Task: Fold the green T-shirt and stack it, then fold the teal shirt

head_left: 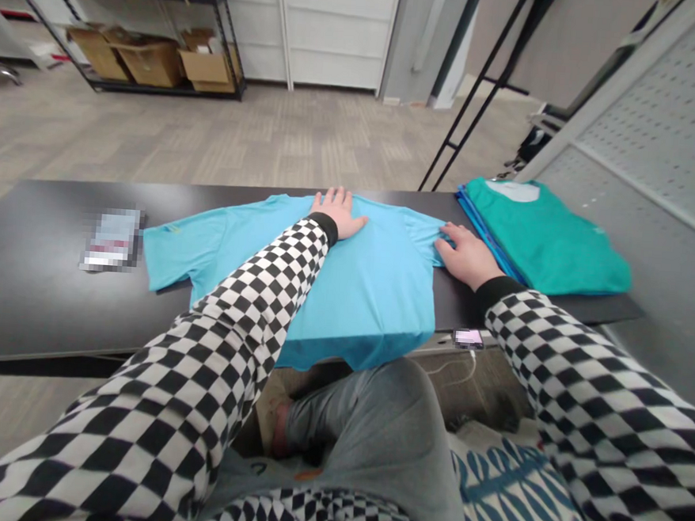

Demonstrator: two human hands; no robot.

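Observation:
A light blue short-sleeved T-shirt (358, 285) lies spread on the dark table (37, 270), its lower edge hanging over the near side. My left hand (337, 212) presses flat on the upper middle of the shirt, fingers spread. At the end of the right sleeve, my right hand (468, 255) rests with its fingers extended over the fabric and the table. Just right of that hand sits a stack of folded shirts (554, 239), green on top with blue below. My left forearm covers part of the T-shirt.
A blurred-out packet (112, 238) lies on the table's left part. Below the near edge, a lit phone (468, 339) has a white cable attached. A grey perforated panel (658, 147) borders the right side. Behind stand a black frame (484, 87) and a shelf with cardboard boxes (150, 60).

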